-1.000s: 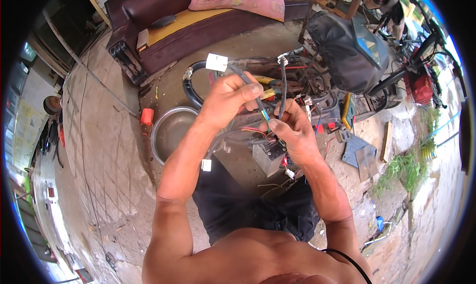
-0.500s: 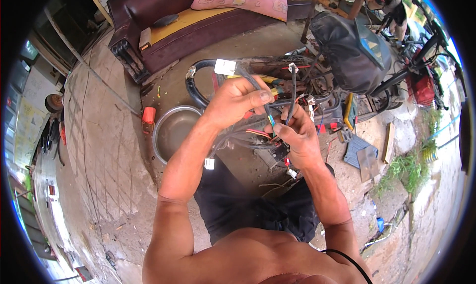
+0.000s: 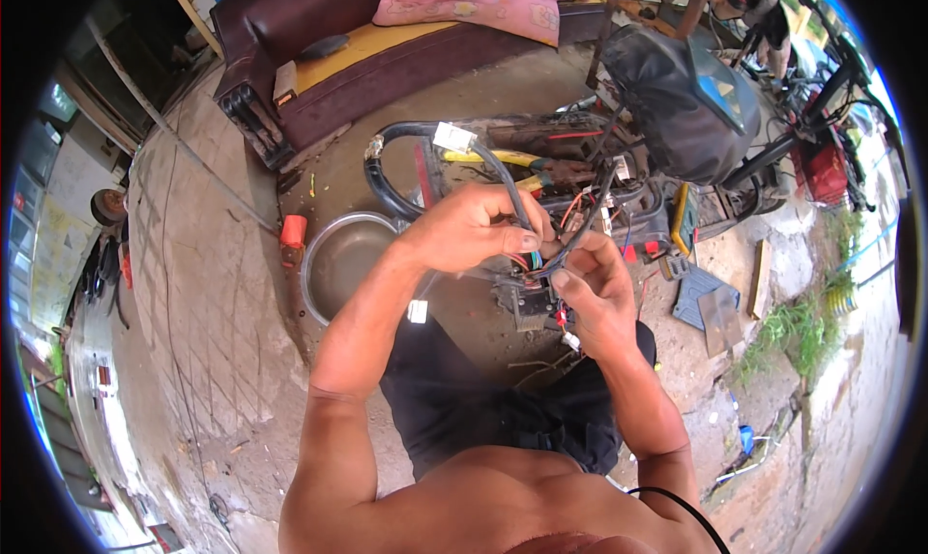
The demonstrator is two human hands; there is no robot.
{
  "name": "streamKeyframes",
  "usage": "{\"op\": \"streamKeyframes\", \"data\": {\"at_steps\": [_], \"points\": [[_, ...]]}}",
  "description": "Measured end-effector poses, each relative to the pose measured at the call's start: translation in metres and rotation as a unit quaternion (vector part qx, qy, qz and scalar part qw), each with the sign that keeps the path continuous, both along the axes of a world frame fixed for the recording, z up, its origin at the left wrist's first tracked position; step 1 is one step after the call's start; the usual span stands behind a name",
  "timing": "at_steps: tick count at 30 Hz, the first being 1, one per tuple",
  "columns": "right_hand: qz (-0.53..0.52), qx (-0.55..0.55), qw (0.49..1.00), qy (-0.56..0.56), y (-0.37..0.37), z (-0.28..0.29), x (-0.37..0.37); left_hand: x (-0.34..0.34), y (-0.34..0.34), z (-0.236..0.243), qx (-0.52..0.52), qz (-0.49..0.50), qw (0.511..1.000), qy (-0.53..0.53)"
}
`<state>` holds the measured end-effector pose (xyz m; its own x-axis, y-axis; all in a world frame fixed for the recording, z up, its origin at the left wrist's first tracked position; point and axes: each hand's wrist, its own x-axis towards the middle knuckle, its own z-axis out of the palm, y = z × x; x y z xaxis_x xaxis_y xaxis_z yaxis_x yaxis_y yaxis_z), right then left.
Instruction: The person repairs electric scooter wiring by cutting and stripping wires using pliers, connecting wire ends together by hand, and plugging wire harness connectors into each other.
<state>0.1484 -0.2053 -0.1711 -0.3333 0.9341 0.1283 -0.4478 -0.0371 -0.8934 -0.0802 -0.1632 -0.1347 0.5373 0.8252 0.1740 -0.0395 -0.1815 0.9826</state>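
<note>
The grip of the left hand (image 3: 476, 227) is pinching a black cable (image 3: 507, 172) between thumb and fingers, and the right hand (image 3: 599, 288) is pinching a second, dark cable (image 3: 593, 218) in the same way. Both cables are meeting in front of the chest, where coloured wires (image 3: 536, 261) are showing between the fingertips. The black cable is rising from the left hand and ending at a white plug (image 3: 454, 137); the dark one is curving up and away from the right hand.

On the left, the concrete floor (image 3: 208, 293) is giving the left arm wide room, though a metal basin (image 3: 338, 264) is sitting just beside that forearm, its rim partly hidden behind it. Dark trousers (image 3: 493, 399) are bounding the near side. Beyond the hands, a bent black tube (image 3: 380, 177) and a cluttered frame are filling the space, with a yellow thing (image 3: 493, 158) lying among the parts. Below the wires, a small dark box (image 3: 529, 307) is standing close to both hands.

A red cup-like thing (image 3: 293, 230) is lying near the basin. Farther off, a maroon sofa (image 3: 387, 85) is closing the far edge, while a flat grey plate (image 3: 691, 291) and a wooden strip (image 3: 760, 278) are lying to the right.
</note>
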Motion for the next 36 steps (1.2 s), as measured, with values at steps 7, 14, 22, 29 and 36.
{"op": "streamKeyframes", "data": {"at_steps": [7,14,22,29,36], "points": [[-0.063,0.129,0.965,-0.220,-0.009,0.030,0.055,0.007,-0.013,-0.006,-0.021,-0.024,0.999,0.014],[-0.034,0.130,0.956,-0.260,0.020,0.082,0.044,0.027,-0.033,-0.014,0.211,0.043,0.950,0.227],[0.095,0.052,0.978,-0.177,0.041,0.056,0.034,0.046,-0.048,0.003,0.157,0.067,0.969,0.178],[0.009,0.122,0.988,-0.090,0.021,0.052,0.037,0.068,-0.051,-0.015,0.161,0.111,0.972,0.128],[-0.052,0.107,0.991,-0.063,0.014,0.042,0.053,0.067,-0.058,-0.021,0.226,0.143,0.942,0.205]]}}
